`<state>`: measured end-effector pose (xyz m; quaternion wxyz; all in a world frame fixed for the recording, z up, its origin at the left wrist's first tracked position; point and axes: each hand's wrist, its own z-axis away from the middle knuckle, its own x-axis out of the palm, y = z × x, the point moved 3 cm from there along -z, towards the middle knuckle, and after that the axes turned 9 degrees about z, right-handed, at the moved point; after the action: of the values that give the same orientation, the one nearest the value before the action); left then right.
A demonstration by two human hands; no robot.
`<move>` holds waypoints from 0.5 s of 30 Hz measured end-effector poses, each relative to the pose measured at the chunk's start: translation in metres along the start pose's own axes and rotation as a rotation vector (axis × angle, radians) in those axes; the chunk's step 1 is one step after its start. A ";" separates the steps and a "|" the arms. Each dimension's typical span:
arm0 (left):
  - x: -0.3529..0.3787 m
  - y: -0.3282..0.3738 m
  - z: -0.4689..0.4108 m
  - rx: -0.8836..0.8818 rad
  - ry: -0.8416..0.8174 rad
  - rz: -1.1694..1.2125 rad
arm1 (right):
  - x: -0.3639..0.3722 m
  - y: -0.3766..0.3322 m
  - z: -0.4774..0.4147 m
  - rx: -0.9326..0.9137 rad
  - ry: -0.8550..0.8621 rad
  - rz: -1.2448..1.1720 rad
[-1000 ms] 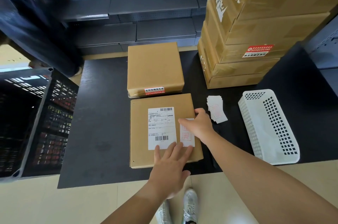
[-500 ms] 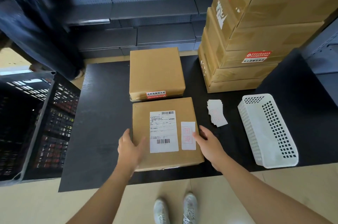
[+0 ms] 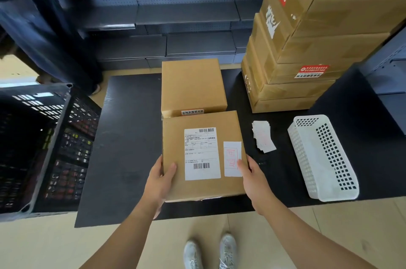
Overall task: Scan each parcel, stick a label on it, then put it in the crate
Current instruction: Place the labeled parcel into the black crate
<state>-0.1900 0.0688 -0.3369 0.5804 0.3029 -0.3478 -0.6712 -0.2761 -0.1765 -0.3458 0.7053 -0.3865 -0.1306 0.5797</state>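
The parcel [image 3: 173, 137] sits at the near edge of the black mat [image 3: 127, 137], grasped from both sides. The left hand [image 3: 160, 180] clasps its left edge and the right hand [image 3: 256, 178] its right edge, thumbs curled on top. A red-stamped label [image 3: 232, 159] is stuck on its top face, and the crate [image 3: 44, 148] stands just off the mat's left side.

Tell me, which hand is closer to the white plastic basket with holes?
Right. The right hand grips the right edge of the brown cardboard parcel, toward the white plastic basket; the left hand grips its left edge, on the far side.
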 end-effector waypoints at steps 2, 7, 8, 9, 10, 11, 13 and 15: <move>-0.002 0.017 0.010 0.049 0.000 0.014 | -0.004 -0.016 0.010 -0.039 0.022 -0.020; -0.017 0.075 0.043 0.238 0.022 0.066 | -0.007 -0.075 0.043 -0.170 0.043 -0.026; -0.022 0.085 0.050 0.272 0.036 0.086 | -0.006 -0.088 0.052 -0.207 0.030 -0.031; -0.029 0.094 0.058 0.303 0.053 0.101 | -0.004 -0.101 0.059 -0.248 0.010 -0.033; -0.037 0.102 0.067 0.331 0.083 0.118 | 0.000 -0.114 0.067 -0.294 -0.018 -0.030; -0.047 0.108 0.076 0.351 0.127 0.141 | 0.005 -0.126 0.074 -0.337 -0.052 -0.030; -0.067 0.119 0.094 0.379 0.222 0.186 | 0.018 -0.149 0.086 -0.410 -0.136 -0.034; -0.089 0.127 0.118 0.424 0.321 0.246 | 0.037 -0.170 0.097 -0.490 -0.256 -0.001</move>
<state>-0.2005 0.1601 -0.1650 0.6287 0.4752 -0.4182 -0.4517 -0.2051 -0.1086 -0.1724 0.5688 -0.4693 -0.3552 0.5745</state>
